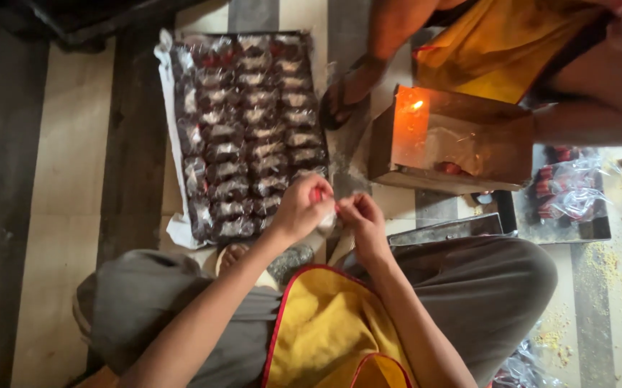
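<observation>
My left hand (302, 207) and my right hand (362, 219) meet just in front of my knees, fingers pinched together on a small clear-wrapped piece (323, 208) with a red spot showing. Directly beyond my left hand lies a flat tray (171, 144) lined with clear plastic and filled with several rows of dark wrapped pieces (247, 136). I sit cross-legged in grey trousers with a yellow, red-edged cloth over my lap.
A brown cardboard box (454, 140) open toward me shelters a small flame (416, 105). Another person in yellow sits behind it, a foot (350, 86) near the tray. A metal tray (569, 194) with red wrapped pieces and yellow crumbs (616, 262) lie at right.
</observation>
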